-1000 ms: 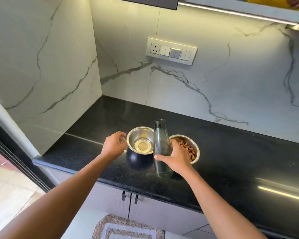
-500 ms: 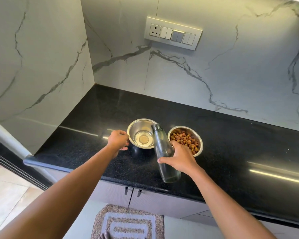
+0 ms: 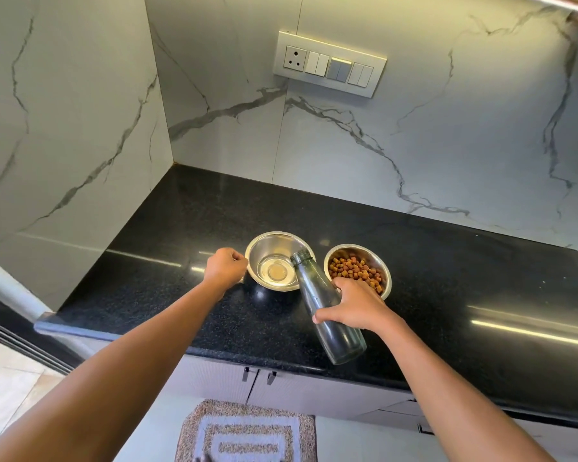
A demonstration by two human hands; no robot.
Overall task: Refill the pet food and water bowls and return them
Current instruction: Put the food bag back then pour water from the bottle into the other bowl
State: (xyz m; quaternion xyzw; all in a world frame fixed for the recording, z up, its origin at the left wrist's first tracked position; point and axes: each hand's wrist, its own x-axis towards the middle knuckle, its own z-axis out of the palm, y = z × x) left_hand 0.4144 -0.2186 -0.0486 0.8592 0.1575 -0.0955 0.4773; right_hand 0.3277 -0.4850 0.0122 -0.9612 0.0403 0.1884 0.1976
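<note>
Head view: your right hand (image 3: 354,306) grasps the tilted bottle (image 3: 327,308); keep its mouth over the water bowl (image 3: 276,261), centre frame, steadied by your clenched left hand (image 3: 226,266).

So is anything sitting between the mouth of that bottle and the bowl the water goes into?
Nothing visible. The bottle, tilted in the right hand, has its open mouth over the near rim of the steel bowl. The left hand rests at the bowl's outer left edge.
</note>
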